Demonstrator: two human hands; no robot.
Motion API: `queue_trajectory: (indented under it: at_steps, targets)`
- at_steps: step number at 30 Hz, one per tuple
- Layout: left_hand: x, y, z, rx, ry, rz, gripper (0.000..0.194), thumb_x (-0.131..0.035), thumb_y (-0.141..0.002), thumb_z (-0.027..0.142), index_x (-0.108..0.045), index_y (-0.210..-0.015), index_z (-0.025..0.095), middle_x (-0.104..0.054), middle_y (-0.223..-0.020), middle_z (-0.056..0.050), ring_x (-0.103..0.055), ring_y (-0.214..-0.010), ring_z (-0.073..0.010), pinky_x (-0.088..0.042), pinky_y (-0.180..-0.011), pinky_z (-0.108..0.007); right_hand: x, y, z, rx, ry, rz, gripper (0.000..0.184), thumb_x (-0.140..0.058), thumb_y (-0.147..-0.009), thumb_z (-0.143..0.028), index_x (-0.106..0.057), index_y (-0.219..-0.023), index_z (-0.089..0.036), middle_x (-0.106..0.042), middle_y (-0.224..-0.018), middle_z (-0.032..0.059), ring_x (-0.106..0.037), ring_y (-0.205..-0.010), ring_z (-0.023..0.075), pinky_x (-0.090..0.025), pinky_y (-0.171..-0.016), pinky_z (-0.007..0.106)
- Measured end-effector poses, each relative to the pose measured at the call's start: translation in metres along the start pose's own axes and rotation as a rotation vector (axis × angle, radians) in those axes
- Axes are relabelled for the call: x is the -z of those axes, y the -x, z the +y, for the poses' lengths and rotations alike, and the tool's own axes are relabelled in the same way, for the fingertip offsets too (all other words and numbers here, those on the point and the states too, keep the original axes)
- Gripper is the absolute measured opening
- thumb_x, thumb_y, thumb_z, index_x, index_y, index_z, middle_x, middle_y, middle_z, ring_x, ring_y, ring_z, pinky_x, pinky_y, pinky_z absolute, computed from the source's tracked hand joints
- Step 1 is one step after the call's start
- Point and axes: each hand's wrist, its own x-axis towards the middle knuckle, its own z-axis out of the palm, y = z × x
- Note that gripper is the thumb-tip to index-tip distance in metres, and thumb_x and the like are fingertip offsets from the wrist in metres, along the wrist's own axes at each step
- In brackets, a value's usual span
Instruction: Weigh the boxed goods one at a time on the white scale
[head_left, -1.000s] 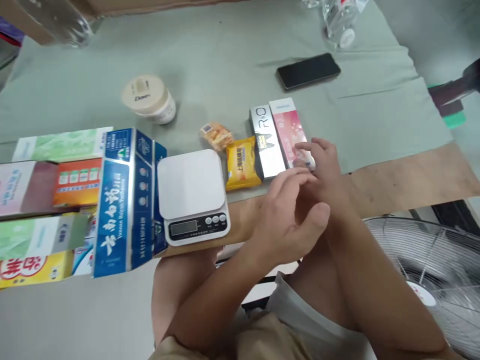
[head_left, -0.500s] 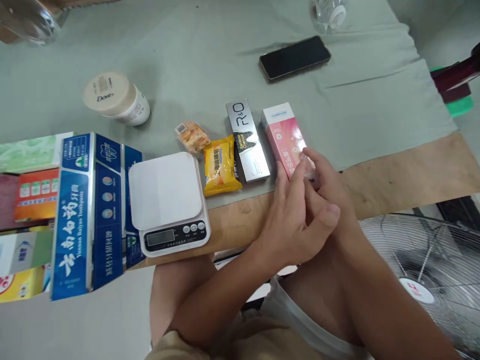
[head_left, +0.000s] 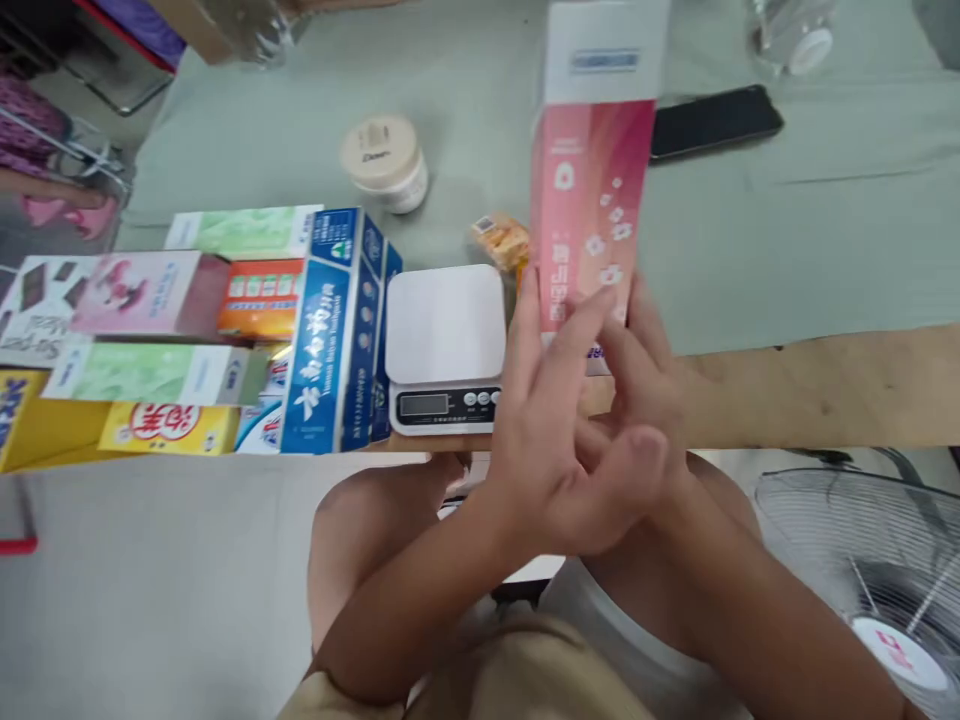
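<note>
A long pink-and-white box point(head_left: 589, 150) printed with small flowers is tilted up toward me, its lower end between my hands. My left hand point(head_left: 555, 430) closes on its left edge and front, fingers lying over the printed face. From the right, my right hand point(head_left: 649, 385) grips the lower right edge, partly covered by the left. The white digital scale point(head_left: 446, 325) sits just left of my hands, its pan bare. An orange wrapped packet point(head_left: 501, 238) lies behind the scale. The yellow soap pack is almost wholly hidden, and the silver R&O box is out of sight.
Blue toothpaste boxes point(head_left: 319, 340) stand left of the scale, beside several other cartons point(head_left: 150, 290). A Dove jar point(head_left: 385, 165), a phone point(head_left: 716, 122) and a clear bottle point(head_left: 802, 45) rest on the green cloth. A fan point(head_left: 885, 560) stands below right.
The pink box has been lifted off the table toward me by both hands. My view has turned left, bringing more cartons in. The soap and silver box are now covered.
</note>
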Motion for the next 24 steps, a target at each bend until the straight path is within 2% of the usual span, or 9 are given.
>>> queue_trajectory:
  at_steps: [2, 3, 5, 7, 10, 12, 16, 20, 24]
  targets:
    - [0.021, 0.012, -0.004, 0.057, -0.021, 0.007, 0.066, -0.037, -0.105, 0.068, -0.038, -0.162, 0.034, -0.040, -0.171, -0.004, -0.011, -0.169, -0.0357, -0.023, -0.137, -0.061, -0.008, -0.005, -0.014, 0.043, -0.049, 0.052, 0.053, -0.051, -0.102, -0.048, -0.049, -0.151, -0.028, -0.044, -0.167, 0.0160, -0.046, -0.157, 0.0311, -0.060, -0.110, 0.053]
    - [0.031, 0.019, -0.006, 0.088, -0.028, 0.011, 0.067, -0.038, -0.105, 0.069, -0.037, -0.163, 0.035, -0.037, -0.174, -0.002, -0.010, -0.170, -0.0350, -0.024, -0.137, -0.059, -0.012, -0.005, -0.020, 0.059, -0.067, 0.061, 0.048, -0.051, -0.102, -0.048, -0.055, -0.145, -0.029, -0.049, -0.164, 0.0151, -0.053, -0.151, 0.0311, -0.063, -0.104, 0.051]
    - [0.048, 0.031, -0.009, 0.143, -0.054, 0.009, 0.069, -0.041, -0.104, 0.068, -0.038, -0.163, 0.032, -0.028, -0.179, -0.003, -0.011, -0.170, -0.0348, -0.027, -0.137, -0.056, -0.021, -0.003, -0.029, 0.072, -0.067, 0.054, 0.044, -0.053, -0.102, -0.046, -0.060, -0.142, -0.030, -0.052, -0.162, 0.0150, -0.060, -0.145, 0.0330, -0.065, -0.099, 0.051]
    - [0.062, 0.041, -0.010, 0.179, -0.095, -0.019, 0.071, -0.045, -0.104, 0.065, -0.039, -0.163, 0.026, -0.021, -0.181, -0.008, -0.015, -0.169, -0.0349, -0.029, -0.136, -0.055, -0.027, 0.000, -0.036, 0.081, -0.047, 0.047, 0.044, -0.055, -0.102, -0.046, -0.062, -0.142, -0.029, -0.056, -0.159, 0.0159, -0.063, -0.141, 0.0342, -0.065, -0.098, 0.050]
    - [0.075, 0.048, -0.013, 0.243, -0.124, -0.045, 0.073, -0.048, -0.103, 0.061, -0.040, -0.163, 0.020, -0.023, -0.179, -0.015, -0.020, -0.168, -0.0335, -0.030, -0.135, -0.053, -0.034, 0.002, -0.038, 0.112, -0.043, 0.009, 0.043, -0.059, -0.101, -0.049, -0.067, -0.137, -0.027, -0.062, -0.153, 0.0178, -0.071, -0.130, 0.0334, -0.067, -0.090, 0.045]
    - [0.079, 0.049, -0.016, 0.294, -0.119, -0.042, 0.074, -0.050, -0.102, 0.060, -0.040, -0.163, 0.019, -0.026, -0.178, -0.017, -0.022, -0.168, -0.0345, -0.030, -0.135, -0.054, -0.037, 0.001, -0.038, 0.104, -0.055, -0.058, 0.045, -0.062, -0.099, -0.051, -0.068, -0.137, -0.028, -0.062, -0.154, 0.0178, -0.071, -0.130, 0.0341, -0.067, -0.088, 0.045]
    - [0.081, 0.050, -0.022, 0.364, -0.113, -0.089, 0.077, -0.054, -0.098, 0.056, -0.037, -0.164, 0.020, -0.023, -0.178, -0.018, -0.015, -0.168, -0.0391, -0.030, -0.133, -0.061, -0.043, -0.003, -0.038, 0.035, -0.063, -0.147, 0.053, -0.067, -0.093, -0.049, -0.065, -0.141, -0.025, -0.057, -0.158, 0.0208, -0.066, -0.137, 0.0393, -0.065, -0.094, 0.054]
    - [0.079, 0.058, -0.029, 0.293, -0.160, -0.060, 0.082, -0.058, -0.096, 0.054, -0.030, -0.167, 0.022, -0.004, -0.182, -0.018, -0.003, -0.169, -0.0418, -0.025, -0.132, -0.066, -0.046, -0.004, -0.044, 0.071, -0.072, -0.070, 0.057, -0.067, -0.091, -0.048, -0.061, -0.141, -0.021, -0.053, -0.160, 0.0258, -0.061, -0.142, 0.0397, -0.060, -0.105, 0.060]
    - [0.076, 0.069, -0.038, 0.171, -0.154, -0.035, 0.087, -0.056, -0.097, 0.048, -0.017, -0.170, 0.022, -0.006, -0.181, -0.019, -0.002, -0.169, -0.0402, -0.021, -0.134, -0.067, -0.047, -0.006, -0.049, 0.081, -0.064, -0.047, 0.059, -0.069, -0.089, -0.048, -0.060, -0.140, -0.020, -0.049, -0.162, 0.0286, -0.060, -0.143, 0.0420, -0.058, -0.108, 0.062]
